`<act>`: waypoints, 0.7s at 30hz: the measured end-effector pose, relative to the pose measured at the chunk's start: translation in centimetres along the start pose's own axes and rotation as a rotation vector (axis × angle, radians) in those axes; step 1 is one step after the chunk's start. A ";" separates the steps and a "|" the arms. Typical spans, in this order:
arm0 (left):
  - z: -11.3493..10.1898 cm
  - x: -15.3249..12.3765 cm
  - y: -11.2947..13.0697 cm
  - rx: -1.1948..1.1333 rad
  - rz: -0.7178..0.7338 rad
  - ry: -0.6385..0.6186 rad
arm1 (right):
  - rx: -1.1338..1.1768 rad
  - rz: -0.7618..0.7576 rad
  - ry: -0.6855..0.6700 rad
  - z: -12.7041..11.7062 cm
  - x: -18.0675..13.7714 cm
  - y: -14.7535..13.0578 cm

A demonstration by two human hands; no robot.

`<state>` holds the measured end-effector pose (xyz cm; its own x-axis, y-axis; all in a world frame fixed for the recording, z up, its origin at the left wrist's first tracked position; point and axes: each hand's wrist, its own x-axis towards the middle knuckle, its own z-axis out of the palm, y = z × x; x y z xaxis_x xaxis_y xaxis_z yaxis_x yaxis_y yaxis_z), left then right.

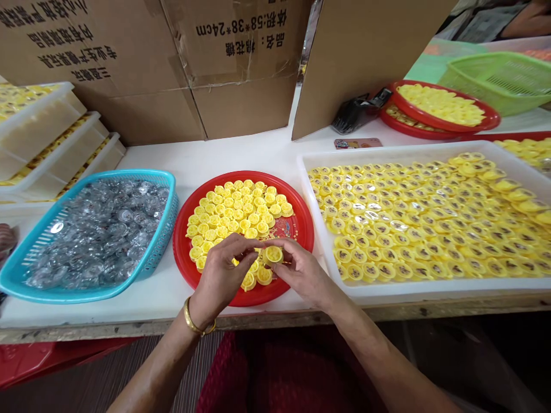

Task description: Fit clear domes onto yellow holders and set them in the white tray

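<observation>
My left hand (pixel 224 272) and my right hand (pixel 299 272) meet over the near edge of a red plate (pixel 297 229) full of small yellow caps (pixel 239 209). My right hand pinches one yellow cap (pixel 272 254) between thumb and fingers. My left hand's fingers are curled and pinched next to that cap; what they hold is hidden. A gold bangle sits on my left wrist. A blue basket (pixel 161 241) of clear plastic pieces lies to the left of the plate.
A large white tray (pixel 430 287) of filled yellow caps lies at the right. Stacked white trays (pixel 51 137) stand at the far left, cardboard boxes (pixel 172 63) behind. More red plates (pixel 443 109) and a green basket (pixel 495 77) sit at the back right.
</observation>
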<state>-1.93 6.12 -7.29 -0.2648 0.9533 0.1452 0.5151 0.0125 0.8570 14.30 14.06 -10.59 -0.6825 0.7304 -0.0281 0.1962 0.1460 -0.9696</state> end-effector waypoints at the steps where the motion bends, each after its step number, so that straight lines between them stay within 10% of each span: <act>1: -0.1 0.0 0.0 -0.044 -0.022 -0.041 | 0.023 0.002 -0.006 -0.1 0.0 -0.1; 8: -0.6 1.2 -0.5 -0.430 -0.314 -0.306 | 0.190 0.084 -0.128 -0.1 -0.2 -1.0; 21: 1.3 1.2 -0.3 -0.482 -0.370 -0.140 | 0.357 0.134 -0.084 0.1 -0.3 -0.3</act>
<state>-1.32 7.66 -7.97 -0.2294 0.9427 -0.2423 -0.0249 0.2432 0.9697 14.44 13.74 -10.33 -0.7259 0.6675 -0.1660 0.0402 -0.1996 -0.9790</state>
